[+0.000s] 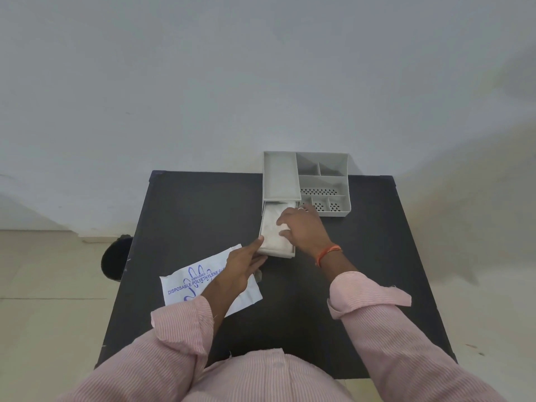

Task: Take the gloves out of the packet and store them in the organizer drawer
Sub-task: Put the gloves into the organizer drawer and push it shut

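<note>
Gloves (274,230) lie stacked in the pulled-out drawer (277,253) of the organizer (323,181) on the desk (362,256). Right hand (301,227) presses them flat, grasping nothing; left hand (246,262) grips the drawer's front corner. Emptied packet (185,285) lies beside. Tuck edges below the rim before closing.

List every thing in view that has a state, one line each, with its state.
Drawer: pulled out of the organizer, open.
Gloves: lying inside the drawer, out of the packet.
Packet: flat on the table, partly under the left forearm.
Organizer: upright at the table's far edge, visible top compartments empty.
Left hand: at the drawer's front left corner, touching it.
Right hand: pressing down on the gloves.
</note>
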